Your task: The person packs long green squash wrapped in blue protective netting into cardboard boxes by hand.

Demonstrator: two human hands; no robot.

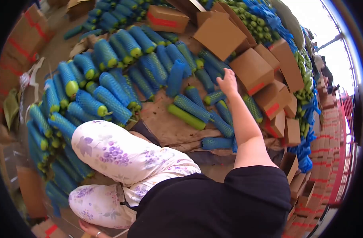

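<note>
My right hand [228,82] is stretched out at the upper right, its fingers apart and nothing seen in them. It is over green gourds in blue foam nets, near a cardboard box [252,70]. Below it lie more netted gourds [191,107] and one bare green gourd [186,117] on brown sheeting [165,123]. My left hand [90,229] shows partly at the bottom edge, beside my knee; its fingers are mostly hidden, so its grip is unclear. A large pile of netted gourds [118,93] spreads in front of my legs.
Open cardboard boxes [274,99] stand in a heap on the right. Behind them are piled bare gourds [257,25] and blue nets [304,152]. Stacked cartons [324,158] line the far right. Another carton [167,19] lies at the top, and more cardboard [24,43] stands at the left.
</note>
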